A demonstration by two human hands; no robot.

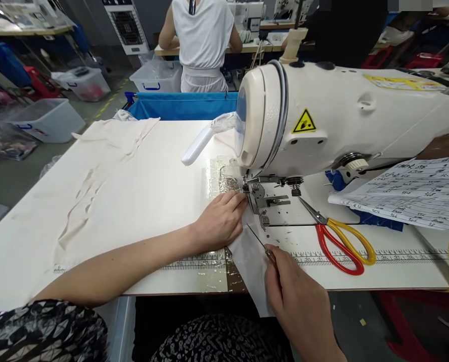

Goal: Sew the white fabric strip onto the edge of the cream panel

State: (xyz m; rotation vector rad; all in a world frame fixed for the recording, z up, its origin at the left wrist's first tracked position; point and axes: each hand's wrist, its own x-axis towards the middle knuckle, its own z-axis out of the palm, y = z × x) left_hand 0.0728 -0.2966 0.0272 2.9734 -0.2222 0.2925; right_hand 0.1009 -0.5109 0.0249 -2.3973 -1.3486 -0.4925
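My left hand [222, 220] is closed with its fingertips on a white fabric piece [249, 261], right beside the presser foot of the sewing machine [333, 110]. From there the fabric hangs down over the table's front edge. In my right hand [297, 296] is an awl [268, 254], its thin metal point angled up and left over the fabric, a little short of my left hand. Whether the point touches the cloth, I cannot tell. My left fingertips partly hide the fabric at the needle.
Red-and-yellow scissors [345, 244] lie right of the presser foot, near paper sheets [405, 193] covered in writing. Cream cloth pieces [84, 201] lie on the white table [164, 201] at left. A blue fabric bin [186, 105] borders the far edge. A person [203, 40] sits beyond.
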